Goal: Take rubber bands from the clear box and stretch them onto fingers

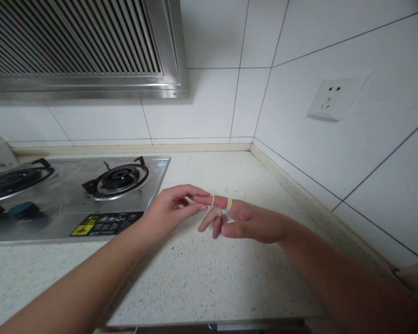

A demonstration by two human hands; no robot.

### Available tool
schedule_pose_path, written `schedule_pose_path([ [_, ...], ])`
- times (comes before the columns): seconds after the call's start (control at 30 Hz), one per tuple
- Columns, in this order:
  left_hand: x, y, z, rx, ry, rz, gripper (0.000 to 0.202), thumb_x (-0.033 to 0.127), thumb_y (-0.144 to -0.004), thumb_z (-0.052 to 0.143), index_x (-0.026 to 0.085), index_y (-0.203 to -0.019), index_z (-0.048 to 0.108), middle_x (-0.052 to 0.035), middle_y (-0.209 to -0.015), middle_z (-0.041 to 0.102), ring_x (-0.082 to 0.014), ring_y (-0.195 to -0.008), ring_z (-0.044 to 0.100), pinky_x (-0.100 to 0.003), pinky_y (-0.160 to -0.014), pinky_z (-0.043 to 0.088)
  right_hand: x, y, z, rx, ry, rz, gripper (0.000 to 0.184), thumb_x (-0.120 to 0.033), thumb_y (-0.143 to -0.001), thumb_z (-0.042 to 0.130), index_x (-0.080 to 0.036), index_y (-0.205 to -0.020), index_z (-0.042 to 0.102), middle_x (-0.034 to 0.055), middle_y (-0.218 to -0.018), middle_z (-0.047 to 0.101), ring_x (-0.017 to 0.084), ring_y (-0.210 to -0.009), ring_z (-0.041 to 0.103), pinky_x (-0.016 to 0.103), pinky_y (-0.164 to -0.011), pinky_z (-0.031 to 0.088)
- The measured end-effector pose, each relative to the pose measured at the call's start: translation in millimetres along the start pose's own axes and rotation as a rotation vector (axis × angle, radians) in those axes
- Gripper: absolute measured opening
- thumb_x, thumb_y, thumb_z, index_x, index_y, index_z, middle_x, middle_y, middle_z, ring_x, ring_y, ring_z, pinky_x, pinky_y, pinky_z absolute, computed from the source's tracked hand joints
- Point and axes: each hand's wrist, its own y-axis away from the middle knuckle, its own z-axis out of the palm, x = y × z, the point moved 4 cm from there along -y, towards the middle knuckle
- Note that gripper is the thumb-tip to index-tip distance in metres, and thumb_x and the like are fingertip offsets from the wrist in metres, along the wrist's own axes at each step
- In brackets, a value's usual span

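My left hand [176, 204] is closed around the tip of my right index finger, fingers above it and thumb below. My right hand [252, 222] points left with the index finger stretched out and the other fingers loosely bent and apart; its palm holds nothing. A thin yellow band [213, 201] circles the index finger near its middle, and a wider yellow band [229, 204] sits closer to the knuckle. Something pale bluish [225, 212] shows on the finger below, partly hidden. Both hands are over the speckled countertop [209, 278].
To the left lies a steel gas stove [66, 185] with two black burners, dark knobs and a warning label. A range hood [90, 88] hangs above it. White tiled walls meet in the corner; a power socket [329, 99] is on the right wall.
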Motion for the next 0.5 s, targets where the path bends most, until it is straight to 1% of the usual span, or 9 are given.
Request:
schedule_pose_path([
  [0.1, 4, 2, 1.4, -0.004, -0.038, 0.031, 0.020, 0.021, -0.089, 0.074, 0.022, -0.109, 0.076, -0.0038, -0.096, 0.078, -0.0168, -0.083, 0.070, -0.026, -0.071, 0.054, -1, 0, 3, -0.020, 0.038, 0.022, 0.071, -0.030, -0.094, 0.061, -0.021, -0.156, 0.028, 0.0125, -0.121, 0.065, 0.016, -0.095, 0.059, 0.036, -0.088, 0.047],
  [0.2, 13, 2, 5.3, -0.019, -0.105, 0.151, 0.020, 0.019, -0.090, 0.074, 0.021, -0.110, 0.076, -0.0038, -0.096, 0.078, -0.0160, -0.082, 0.070, -0.026, -0.071, 0.054, -1, -1, 6, -0.009, 0.131, 0.072, 0.069, -0.027, -0.091, 0.062, -0.019, -0.153, 0.032, 0.0131, -0.122, 0.065, 0.016, -0.090, 0.060, 0.034, -0.083, 0.049],
  [0.27, 19, 2, 6.7, -0.042, -0.169, 0.253, 0.020, 0.018, -0.092, 0.072, 0.020, -0.112, 0.076, -0.0048, -0.095, 0.077, -0.0162, -0.082, 0.070, -0.026, -0.071, 0.054, -2, -2, 8, 0.011, 0.215, 0.101, 0.063, -0.026, -0.089, 0.064, -0.018, -0.147, 0.041, 0.0130, -0.123, 0.065, 0.016, -0.088, 0.061, 0.034, -0.081, 0.051],
  [0.33, 23, 2, 8.5, -0.086, -0.248, 0.352, 0.022, 0.018, -0.093, 0.070, 0.019, -0.115, 0.074, -0.0066, -0.097, 0.076, -0.0176, -0.085, 0.070, -0.028, -0.072, 0.054, -2, -3, 11, 0.019, 0.291, 0.115, 0.052, -0.026, -0.087, 0.067, -0.016, -0.136, 0.052, 0.0120, -0.120, 0.067, 0.016, -0.086, 0.062, 0.034, -0.081, 0.051],
  [0.4, 26, 4, 12.7, -0.155, -0.328, 0.444, 0.026, 0.020, -0.094, 0.069, 0.018, -0.120, 0.072, -0.0085, -0.101, 0.076, -0.0203, -0.092, 0.070, -0.033, -0.079, 0.054, 0, -5, 14, 0.009, 0.364, 0.134, 0.040, -0.027, -0.087, 0.068, -0.015, -0.125, 0.061, 0.0098, -0.112, 0.069, 0.016, -0.085, 0.063, 0.033, -0.080, 0.051],
  [0.5, 26, 6, 20.4, -0.230, -0.384, 0.527, 0.033, 0.023, -0.094, 0.070, 0.017, -0.126, 0.068, -0.0097, -0.107, 0.076, -0.0231, -0.100, 0.069, -0.038, -0.090, 0.053, 4, -7, 16, -0.003, 0.469, 0.146, 0.030, -0.029, -0.088, 0.067, -0.016, -0.115, 0.068, 0.0076, -0.102, 0.070, 0.018, -0.089, 0.063, 0.032, -0.081, 0.050],
])
